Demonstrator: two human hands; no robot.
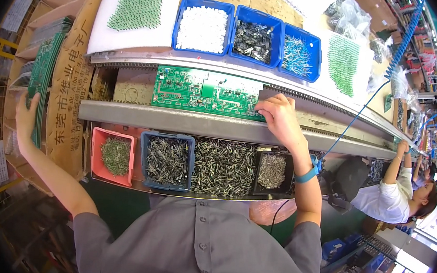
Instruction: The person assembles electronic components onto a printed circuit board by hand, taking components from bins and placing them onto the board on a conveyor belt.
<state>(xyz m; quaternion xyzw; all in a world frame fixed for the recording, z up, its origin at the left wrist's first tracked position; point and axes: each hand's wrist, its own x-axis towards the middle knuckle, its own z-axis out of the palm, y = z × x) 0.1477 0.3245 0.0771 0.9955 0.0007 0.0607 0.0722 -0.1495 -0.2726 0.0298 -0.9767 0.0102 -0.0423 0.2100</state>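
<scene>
A green circuit board (181, 88), filled with small parts, lies between the two rails of the track in front of me. At its right end, my right hand (279, 117) is closed, the bent fingers and thumb on the board's edge. A blue band circles that wrist. Far to the left, my left hand (25, 112) grips the edge of a green circuit board (42, 75) in an upright stack. The stack stands in a cardboard box (71, 85); some of the left fingers are hidden by the board.
Beyond the track are blue bins of white parts (202, 28), black parts (252, 41) and blue-leaded parts (296, 54). Nearer me sit a red bin (95, 151), a blue bin (143, 179) and a heap of metal-leaded parts (223, 166). A co-worker (389, 197) is at the right.
</scene>
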